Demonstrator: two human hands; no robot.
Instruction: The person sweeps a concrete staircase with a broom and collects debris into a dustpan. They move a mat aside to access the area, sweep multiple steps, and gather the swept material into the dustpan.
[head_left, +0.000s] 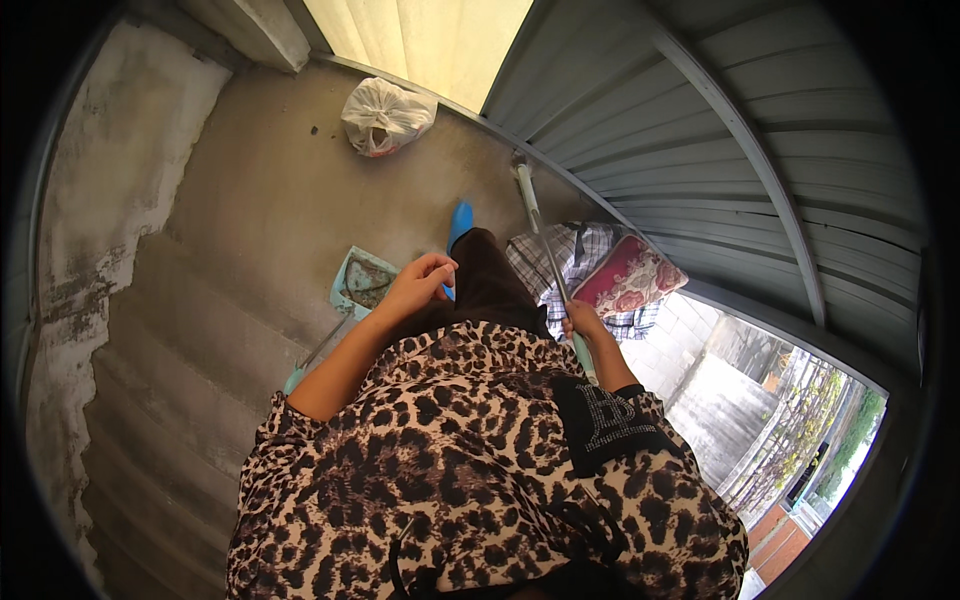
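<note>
My right hand is closed around the metal pole of a long-handled broom. The broom's pale green grip end lies against my shirt. Its far end reaches the floor by the metal wall; the small dark head there is hard to make out. My left hand hovers before my waist with nothing in it, its fingers loosely bent. Below and left of that hand, a light blue dustpan with dirt inside rests on the floor. The dustpan's long handle passes behind my left forearm.
A tied white plastic bag sits on the concrete floor near the wall. Plaid cloth and a red floral cushion lie to my right, beside a bright opening. Concrete steps run along the left. Corrugated metal panels stand at right.
</note>
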